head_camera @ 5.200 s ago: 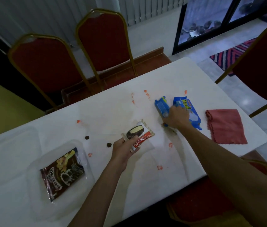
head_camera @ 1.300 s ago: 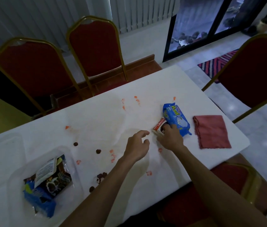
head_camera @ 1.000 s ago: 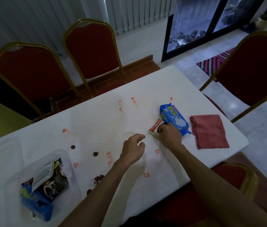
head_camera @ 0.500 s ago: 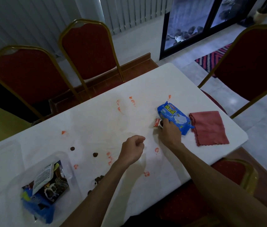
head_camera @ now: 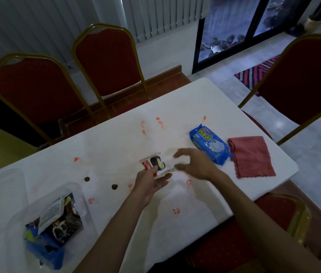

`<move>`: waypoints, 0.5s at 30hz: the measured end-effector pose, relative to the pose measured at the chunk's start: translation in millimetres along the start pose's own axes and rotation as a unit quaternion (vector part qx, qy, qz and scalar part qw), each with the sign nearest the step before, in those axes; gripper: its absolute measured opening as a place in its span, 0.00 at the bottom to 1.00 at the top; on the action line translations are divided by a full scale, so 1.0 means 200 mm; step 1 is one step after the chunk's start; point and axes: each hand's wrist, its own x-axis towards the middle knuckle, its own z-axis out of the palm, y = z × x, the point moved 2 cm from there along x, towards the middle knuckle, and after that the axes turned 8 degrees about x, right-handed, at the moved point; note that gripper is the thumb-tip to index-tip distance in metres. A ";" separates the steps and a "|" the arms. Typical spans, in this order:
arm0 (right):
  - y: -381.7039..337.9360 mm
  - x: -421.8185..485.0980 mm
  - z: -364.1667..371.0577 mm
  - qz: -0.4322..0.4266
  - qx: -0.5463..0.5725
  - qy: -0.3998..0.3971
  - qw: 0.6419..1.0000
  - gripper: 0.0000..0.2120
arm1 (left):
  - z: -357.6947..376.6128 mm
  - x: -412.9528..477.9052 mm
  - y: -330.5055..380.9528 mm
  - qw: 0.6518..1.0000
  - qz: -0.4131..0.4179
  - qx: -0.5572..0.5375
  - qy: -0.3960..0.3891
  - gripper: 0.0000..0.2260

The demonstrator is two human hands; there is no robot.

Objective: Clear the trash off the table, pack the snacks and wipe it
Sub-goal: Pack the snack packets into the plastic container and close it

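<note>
Dim room – red chairs [head_camera: 108,62], tiled floor [head_camera: 313,146], blinds [head_camera: 163,14].

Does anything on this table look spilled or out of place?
Yes. Orange-red smears dot the white table, and two dark round bits lie loose near the clear container. The left hand holds a small snack pack.

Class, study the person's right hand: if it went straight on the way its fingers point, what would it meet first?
Most likely the snack packet that the left hand holds: the right hand, open, points its fingers at it from close by. Blur leaves their relative height unclear.
</note>
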 end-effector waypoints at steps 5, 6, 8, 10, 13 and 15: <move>0.35 0.19 -0.22 0.146 -0.134 0.157 0.967 0.32 | -0.06 -0.02 0.01 1.000 0.020 0.012 0.017 0.12; 0.39 0.21 -0.23 0.168 -0.154 0.139 0.964 0.36 | -0.06 -0.03 0.01 1.000 0.023 0.012 0.017 0.12; 0.46 0.25 -0.22 0.180 -0.196 0.112 0.957 0.39 | -0.06 -0.04 0.02 0.999 0.028 0.016 0.017 0.12; 0.49 0.26 -0.21 0.185 -0.242 0.094 0.948 0.38 | -0.07 -0.05 0.02 0.999 0.034 0.029 0.015 0.12; 0.52 0.28 -0.21 0.213 -0.251 0.077 0.941 0.39 | -0.07 -0.07 0.02 0.997 0.043 0.065 0.007 0.13; 0.53 0.30 -0.24 0.228 -0.222 0.077 0.945 0.38 | -0.08 -0.09 0.02 0.995 0.051 0.080 0.008 0.12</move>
